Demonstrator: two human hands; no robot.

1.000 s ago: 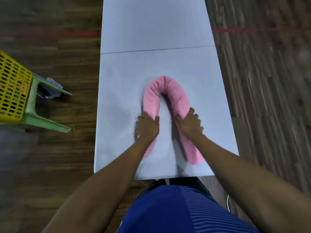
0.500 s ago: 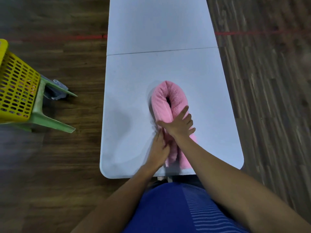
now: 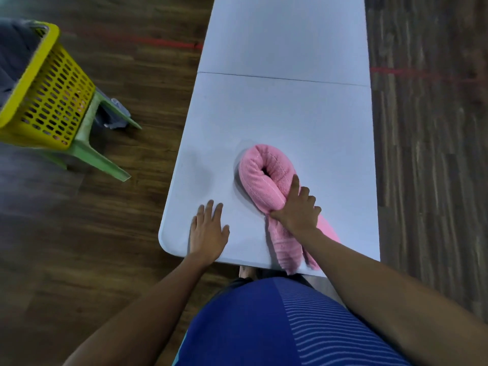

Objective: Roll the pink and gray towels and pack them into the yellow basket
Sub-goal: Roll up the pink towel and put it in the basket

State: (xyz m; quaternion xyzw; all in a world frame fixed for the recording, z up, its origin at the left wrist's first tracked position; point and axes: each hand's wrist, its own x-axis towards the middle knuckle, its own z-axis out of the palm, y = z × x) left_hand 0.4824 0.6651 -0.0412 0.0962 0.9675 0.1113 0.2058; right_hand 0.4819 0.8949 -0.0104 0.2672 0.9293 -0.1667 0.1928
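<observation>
Pink towel [image 3: 266, 186], crossed by paler stitched lines, against a pale bluish-white table [image 3: 285, 114]. The yellow basket [image 3: 52, 101] shows a regular grid of dark slotted holes; the gray towel [image 3: 13, 56] in it is dull and plain. The stool [image 3: 105, 165] is light green. The floor [image 3: 148, 101] is dark brown wood grain, marked by a red line [image 3: 169, 44]. The person's shirt [image 3: 250, 326] is deep blue with thin lighter stripes.

Head camera, sole view: wide-angle, looking steeply down, close above table [image 3: 285, 114] near end, basket [image 3: 52, 96] far left

Pink towel [image 3: 266, 180] – fluffy terry cloth; table [image 3: 285, 114] – smooth matt; basket [image 3: 52, 96] – perforated plastic.
</observation>
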